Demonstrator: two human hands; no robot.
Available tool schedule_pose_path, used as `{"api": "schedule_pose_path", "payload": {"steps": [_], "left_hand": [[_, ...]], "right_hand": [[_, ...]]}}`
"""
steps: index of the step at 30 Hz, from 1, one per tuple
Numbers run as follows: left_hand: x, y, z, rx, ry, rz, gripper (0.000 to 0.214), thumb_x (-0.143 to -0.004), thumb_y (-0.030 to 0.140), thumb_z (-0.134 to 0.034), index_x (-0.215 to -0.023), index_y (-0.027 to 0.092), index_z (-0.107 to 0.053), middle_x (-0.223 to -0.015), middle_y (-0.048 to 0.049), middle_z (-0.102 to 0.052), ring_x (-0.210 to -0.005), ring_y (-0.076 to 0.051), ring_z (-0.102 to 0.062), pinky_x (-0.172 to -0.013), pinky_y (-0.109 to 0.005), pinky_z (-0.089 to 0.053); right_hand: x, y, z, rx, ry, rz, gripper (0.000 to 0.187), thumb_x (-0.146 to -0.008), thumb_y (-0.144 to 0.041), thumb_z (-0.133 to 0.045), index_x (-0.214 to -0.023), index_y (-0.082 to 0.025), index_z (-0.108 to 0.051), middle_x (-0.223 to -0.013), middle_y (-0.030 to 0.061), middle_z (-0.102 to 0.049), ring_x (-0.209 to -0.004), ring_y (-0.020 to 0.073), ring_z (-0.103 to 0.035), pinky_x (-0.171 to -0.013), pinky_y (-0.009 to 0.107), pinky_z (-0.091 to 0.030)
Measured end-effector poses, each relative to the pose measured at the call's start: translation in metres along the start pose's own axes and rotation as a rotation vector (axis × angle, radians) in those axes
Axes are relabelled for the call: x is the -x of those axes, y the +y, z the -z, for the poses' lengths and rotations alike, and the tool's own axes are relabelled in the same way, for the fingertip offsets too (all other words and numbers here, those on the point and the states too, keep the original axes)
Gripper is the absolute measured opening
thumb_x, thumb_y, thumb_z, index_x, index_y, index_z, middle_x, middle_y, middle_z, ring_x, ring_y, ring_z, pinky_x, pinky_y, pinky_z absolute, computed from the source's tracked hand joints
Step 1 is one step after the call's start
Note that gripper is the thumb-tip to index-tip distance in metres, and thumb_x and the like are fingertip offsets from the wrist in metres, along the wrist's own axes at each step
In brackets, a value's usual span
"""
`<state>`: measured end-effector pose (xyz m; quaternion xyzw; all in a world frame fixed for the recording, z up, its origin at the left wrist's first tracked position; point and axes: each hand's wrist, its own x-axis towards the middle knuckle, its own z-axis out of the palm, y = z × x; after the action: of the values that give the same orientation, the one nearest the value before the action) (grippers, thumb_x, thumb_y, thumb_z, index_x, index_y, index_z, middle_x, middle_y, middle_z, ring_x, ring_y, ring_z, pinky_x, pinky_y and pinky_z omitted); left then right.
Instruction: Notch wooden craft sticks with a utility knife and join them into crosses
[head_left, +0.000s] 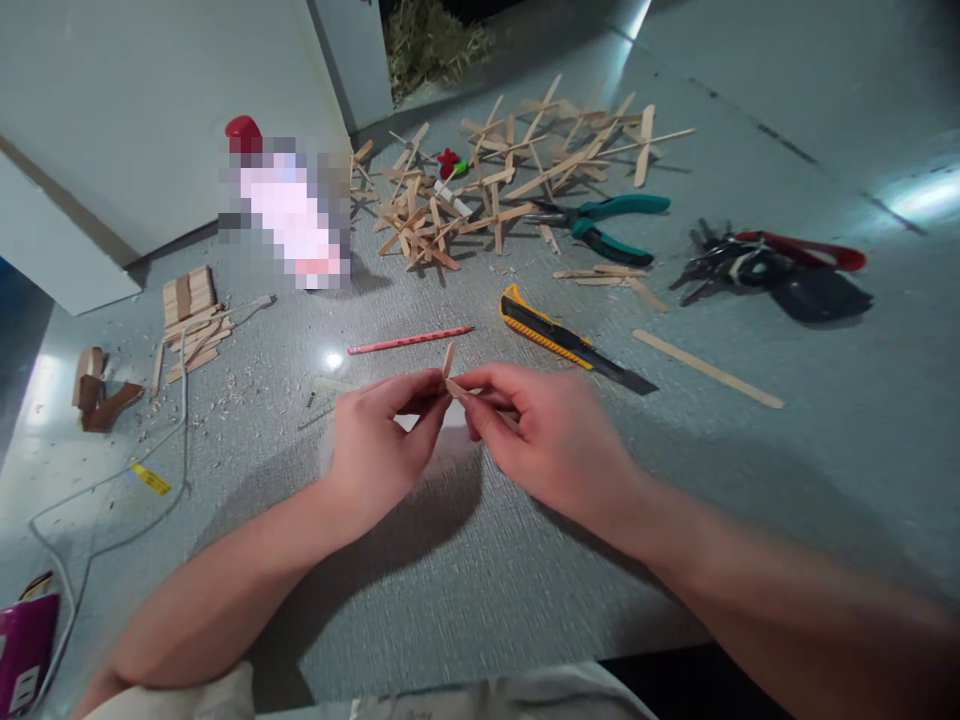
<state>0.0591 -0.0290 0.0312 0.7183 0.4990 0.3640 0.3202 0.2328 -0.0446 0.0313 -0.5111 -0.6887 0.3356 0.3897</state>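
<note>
Over the middle of the grey surface, my left hand [386,435] pinches a short upright piece of wooden craft stick [448,360]. My right hand [547,425] is closed on a second craft stick piece [456,389], whose tip meets the first one between the two hands. The fingers hide much of both pieces, so I cannot tell whether they are joined. Just beyond the hands lie a red patterned pencil [411,341] and a yellow and black utility knife [551,330] with its blade out. To the right of the knife is a single long craft stick [709,369].
Crossed craft sticks [495,190] are heaped at the back, beside green-handled pliers [611,222]. A bunch of keys [739,262] lies right. At left are stacked sticks [187,305], torn cardboard [101,390], a white cable [184,410] and a pixelated red-topped object [289,210].
</note>
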Motion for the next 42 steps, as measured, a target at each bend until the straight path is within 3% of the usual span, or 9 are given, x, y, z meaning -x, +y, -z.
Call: {"api": "schedule_pose_path", "payload": {"steps": [5,10,20,26,42], "left_hand": [[-0.0031,0.0008,-0.0035,0.267,0.003,0.191,0.018,-0.087,0.024,-0.074,-0.104,0.019,-0.078,-0.094,-0.0049,-0.081,-0.077,-0.017,-0.078,-0.075,-0.03,-0.067],[-0.004,-0.0009,-0.0037,0.375,-0.001,0.24,0.019,-0.087,0.025,-0.076,-0.105,0.019,-0.078,-0.097,-0.0046,-0.081,-0.078,-0.015,-0.077,-0.076,-0.027,-0.066],[-0.0019,0.0012,-0.0021,0.299,0.013,0.192,0.019,-0.087,0.025,-0.076,-0.105,0.019,-0.078,-0.094,-0.0042,-0.081,-0.077,-0.016,-0.077,-0.079,-0.031,-0.067],[-0.0013,0.0047,-0.0017,0.228,0.036,0.124,0.017,-0.087,0.02,-0.074,-0.103,0.019,-0.077,-0.092,-0.003,-0.081,-0.075,-0.016,-0.078,-0.076,-0.029,-0.067],[0.0018,0.0012,-0.0006,0.06,0.063,-0.038,0.018,-0.087,0.015,-0.071,-0.104,0.019,-0.077,-0.093,-0.0024,-0.081,-0.079,-0.016,-0.079,-0.077,-0.027,-0.066]], "right_hand": [[0.0026,0.0011,-0.0042,0.004,0.051,0.033,0.017,-0.095,-0.02,-0.056,-0.104,-0.02,-0.071,-0.068,0.0,-0.073,-0.056,0.014,-0.067,-0.054,0.025,-0.046],[0.0008,0.0,-0.0011,-0.014,0.047,0.059,0.021,-0.096,-0.019,-0.054,-0.104,-0.02,-0.074,-0.063,-0.0025,-0.069,-0.051,0.0115,-0.061,-0.052,0.024,-0.044],[0.0016,0.001,-0.0017,0.061,0.067,0.093,0.024,-0.098,-0.021,-0.054,-0.11,-0.023,-0.075,-0.065,-0.0009,-0.07,-0.053,0.0142,-0.063,-0.053,0.026,-0.047],[0.0028,0.0009,-0.0007,0.074,0.073,0.136,0.024,-0.098,-0.019,-0.053,-0.11,-0.018,-0.075,-0.066,0.001,-0.07,-0.054,0.0143,-0.064,-0.054,0.026,-0.047],[0.0037,0.0005,-0.002,0.093,0.089,0.176,0.022,-0.099,-0.02,-0.053,-0.107,-0.019,-0.074,-0.069,0.0008,-0.072,-0.056,0.0128,-0.064,-0.054,0.024,-0.046]]}}
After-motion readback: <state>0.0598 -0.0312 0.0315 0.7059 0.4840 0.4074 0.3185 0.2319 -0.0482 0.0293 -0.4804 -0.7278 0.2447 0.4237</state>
